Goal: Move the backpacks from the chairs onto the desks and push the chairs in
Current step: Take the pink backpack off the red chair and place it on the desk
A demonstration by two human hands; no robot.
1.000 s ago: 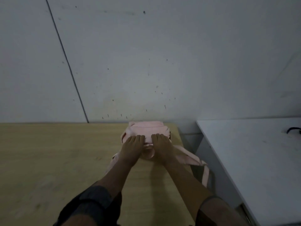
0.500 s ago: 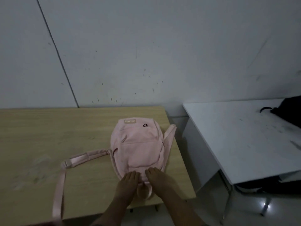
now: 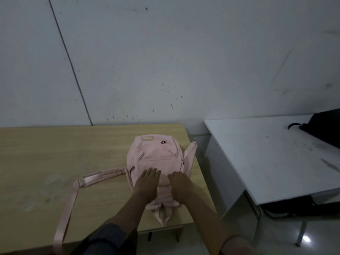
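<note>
Both hands had slid farther up the pink backpack (image 3: 156, 159) since half a second earlier. It lay flat on the wooden desk (image 3: 55, 153) near its right edge, one strap trailing left. Left hand (image 3: 147, 184) and right hand (image 3: 181, 186) rested on it, fingers straight. Another black backpack (image 3: 323, 124) sat on the white desk (image 3: 266, 153).

Both hands slid further up pink backpack (image 3: 156, 159) w/ flat fingers.

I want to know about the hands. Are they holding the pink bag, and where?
Not gripping: the left hand and right hand lie flat on the near end of the pink backpack, fingers straight.
</note>
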